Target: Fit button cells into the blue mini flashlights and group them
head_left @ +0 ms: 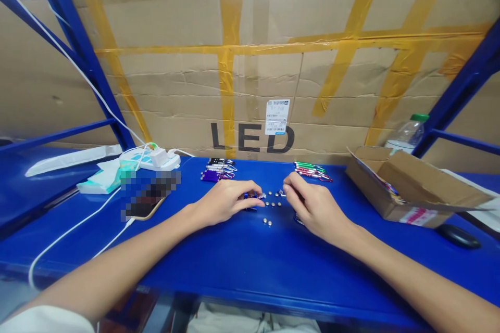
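Note:
Both my hands rest on the blue table (250, 255) near its middle. My left hand (226, 200) is curled, its fingertips pinching a small blue keychain flashlight (252, 197). My right hand (312, 203) is curled too, fingers pressed on a small dark part at the table; what it holds is hidden. Between and just below the hands lie several small silver button batteries (269, 210). Behind the left hand is a pile of purple and black keychain flashlights (216, 170). Behind the right hand lies a pile of green and red ones (312, 170).
An open cardboard box (410, 187) sits at the right, a plastic bottle (406, 132) behind it and a black mouse (457, 235) beside it. At the left are a white power strip (152, 158), cables, a tissue pack (103, 179) and a phone (146, 203). A taped cardboard wall (273, 62) backs the table.

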